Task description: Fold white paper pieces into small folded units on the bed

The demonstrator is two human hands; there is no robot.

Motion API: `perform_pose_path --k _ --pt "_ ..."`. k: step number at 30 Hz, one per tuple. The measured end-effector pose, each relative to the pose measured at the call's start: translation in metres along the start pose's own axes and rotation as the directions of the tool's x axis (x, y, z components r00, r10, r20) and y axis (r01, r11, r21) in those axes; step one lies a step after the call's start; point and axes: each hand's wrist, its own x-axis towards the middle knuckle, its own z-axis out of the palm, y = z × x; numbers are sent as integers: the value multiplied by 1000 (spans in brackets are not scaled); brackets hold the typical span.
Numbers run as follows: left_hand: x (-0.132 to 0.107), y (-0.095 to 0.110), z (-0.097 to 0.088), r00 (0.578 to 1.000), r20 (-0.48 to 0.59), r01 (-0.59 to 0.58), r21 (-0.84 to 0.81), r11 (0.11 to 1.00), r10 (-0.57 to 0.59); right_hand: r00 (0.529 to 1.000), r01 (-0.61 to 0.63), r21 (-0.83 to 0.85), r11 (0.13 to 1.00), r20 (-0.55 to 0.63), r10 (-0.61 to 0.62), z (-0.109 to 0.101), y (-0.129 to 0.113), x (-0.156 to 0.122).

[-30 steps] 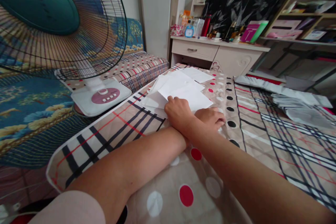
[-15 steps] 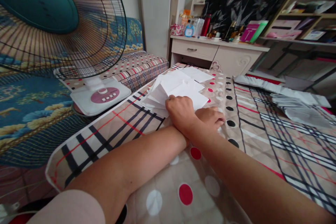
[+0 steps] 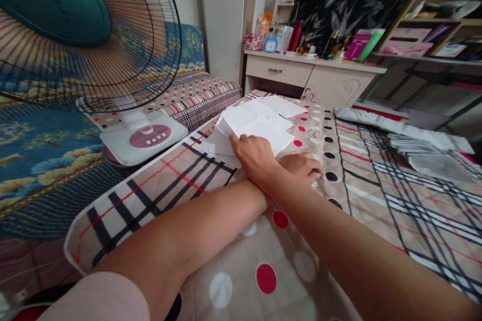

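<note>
My forearms are crossed, the right one lying over the left. My right hand is closed at the near edge of a white paper sheet, thumb and fingers pinching it. This sheet lies on a loose, fanned pile of white papers on the patterned bed cover. My left hand reaches out beneath the right wrist and rests on the cover, right of the pile. Its fingers are curled, with a small whitish bit showing under them; what they hold is hidden.
A standing fan is at the left beside the bed. On the right of the bed cover lie a stack of folded white papers and a long white packet. A cream dresser with bottles and a clock stands beyond.
My right hand has shifted slightly left and the top white paper sheet has slid left with it. My left hand has stayed in place.
</note>
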Motion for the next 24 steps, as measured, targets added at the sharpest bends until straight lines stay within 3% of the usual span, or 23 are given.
perform_pose_path --k 9,14,17,24 --pt "0 2 -3 1000 20 3 12 1000 -4 996 85 -4 996 23 -85 2 1 -1" --pt "2 0 -6 998 60 -6 -6 1000 6 998 62 18 998 -5 -62 9 0 6" --pt "2 -1 -8 997 76 -7 -20 1000 8 991 131 13 991 11 -131 9 0 8" --pt "-1 0 -6 999 22 -37 -22 999 37 975 216 1 976 -57 -216 5 1 7"
